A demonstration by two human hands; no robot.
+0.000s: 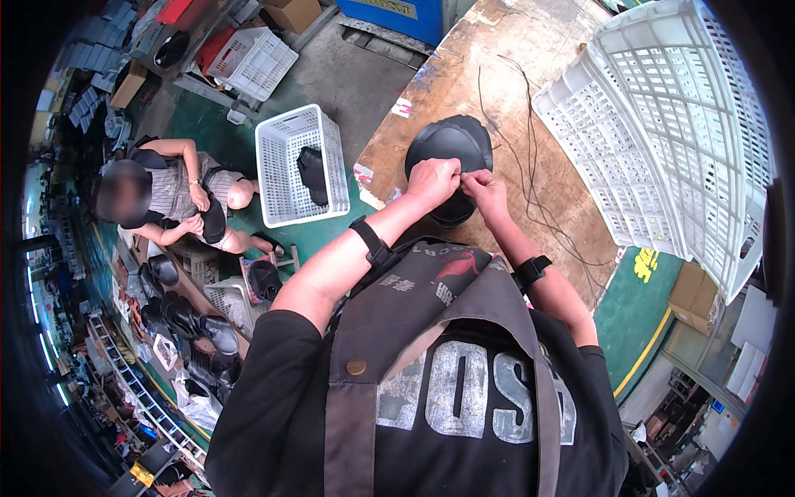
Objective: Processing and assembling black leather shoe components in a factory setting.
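A black leather shoe [454,142] stands on the wooden tabletop [505,99], close in front of me. Above it my left hand [432,182] is closed, thumb and fingers pinched together. Just to its right my right hand [487,195] pinches too, and the fingertips of both hands almost meet over the shoe. Whatever lies between the fingers is too small to make out. The hands cover the middle of the shoe. Thin dark laces [531,149] trail across the tabletop to the right of the shoe.
Large white plastic crates [662,108] stand at the table's right side. On the green floor to the left, a white crate [267,178] holds a black shoe piece. A seated person [178,178] handles a dark item beside it. Several black shoes [186,319] line a bench lower left.
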